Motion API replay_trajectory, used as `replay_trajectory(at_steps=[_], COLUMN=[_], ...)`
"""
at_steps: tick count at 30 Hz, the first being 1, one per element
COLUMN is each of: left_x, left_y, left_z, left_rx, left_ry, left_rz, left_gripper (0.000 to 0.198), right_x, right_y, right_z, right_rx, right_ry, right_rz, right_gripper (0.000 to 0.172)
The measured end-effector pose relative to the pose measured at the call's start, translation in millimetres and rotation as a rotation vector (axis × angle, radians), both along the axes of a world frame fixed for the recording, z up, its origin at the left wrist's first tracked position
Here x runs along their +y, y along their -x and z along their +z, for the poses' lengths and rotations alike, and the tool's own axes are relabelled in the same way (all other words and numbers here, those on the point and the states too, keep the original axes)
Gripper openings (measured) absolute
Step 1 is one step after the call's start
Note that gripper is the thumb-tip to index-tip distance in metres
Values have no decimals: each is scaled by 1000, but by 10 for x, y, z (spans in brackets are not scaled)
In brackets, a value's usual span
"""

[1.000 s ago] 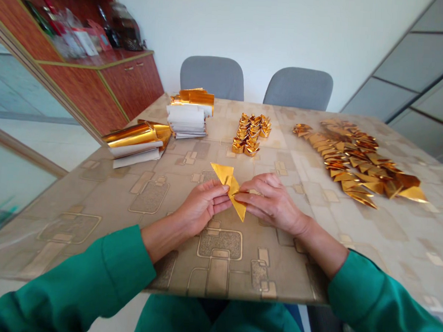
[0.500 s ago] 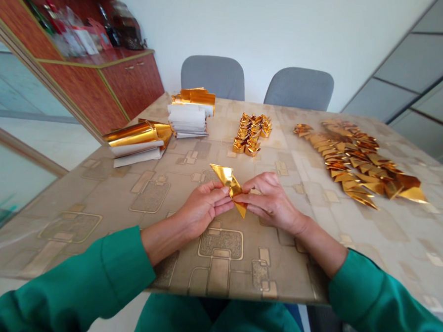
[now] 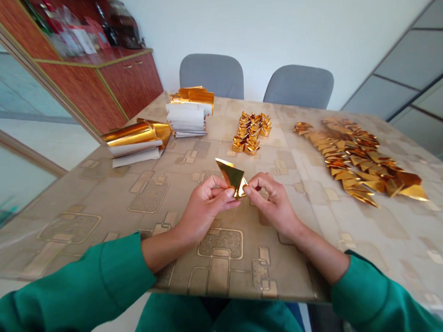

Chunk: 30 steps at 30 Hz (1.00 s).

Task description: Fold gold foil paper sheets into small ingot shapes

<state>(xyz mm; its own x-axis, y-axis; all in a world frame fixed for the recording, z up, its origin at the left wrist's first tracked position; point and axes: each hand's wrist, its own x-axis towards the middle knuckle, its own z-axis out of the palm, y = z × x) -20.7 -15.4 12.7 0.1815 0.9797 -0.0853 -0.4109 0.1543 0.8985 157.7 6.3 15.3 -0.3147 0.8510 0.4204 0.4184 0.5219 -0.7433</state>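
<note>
Between my two hands, above the near middle of the table, is a folded piece of gold foil paper. My left hand pinches its lower left part, thumb on top and fingers beneath. With thumb and forefinger, my right hand grips the small right-hand point of the fold. A dark, mirror-like triangular flap stands up to the upper left. Part of the paper is hidden by the fingertips. Beyond my hands, a cluster of finished gold paper shapes stands in rows on the table.
Many pointed gold folded pieces lie overlapping at the right. At the left are a gold-and-white paper bundle and a stack of foil sheets. Two grey chairs stand behind the patterned tablecloth; a wooden cabinet is back left.
The gold paper has been turned and folded over, so the long strip with two points now shows a triangular flap and a small point. My right fingers have shifted onto that point.
</note>
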Motion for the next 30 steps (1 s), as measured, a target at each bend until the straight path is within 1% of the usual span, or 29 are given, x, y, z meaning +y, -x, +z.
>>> replay_trajectory(at_steps=[3,6,9,11,15,18,21,23,27,30], left_x=[-6,-10,-21,-23,-7,4,-6,-16,-20,-4], left_y=[-9,-19,-32,-39,-44,-41,-37,-37,-45,-54], left_z=[-24,-44,-59,-70,-101,-113,-108,-101,-92,-85], left_rx=[24,34,35,31,-1,-19,-12,-1,16,19], left_ry=[8,35,80,110,152,148,141,142,154,180], left_rz=[-4,-36,-67,-79,-75,-59,-73,-87,-81,-50], left_gripper=[21,21,21,21,23,25,26,28,30,30], right_x=[-2,-5,-15,-23,-35,-45,-49,-46,-28,-22], right_y=[-11,-50,-82,-91,-86,-69,-52,-48,-44,-26], right_z=[30,55,55,46,47,63,68,62,30,10], right_rx=[-67,-191,-315,-355,-331,-275,-223,-197,-211,-191], right_ry=[-74,-130,-163,-173,-133,-112,-115,-130,-181,-176], right_rz=[0,11,30,37,76,86,35,24,53,47], right_gripper=[24,17,16,18,22,14,6,9,16,14])
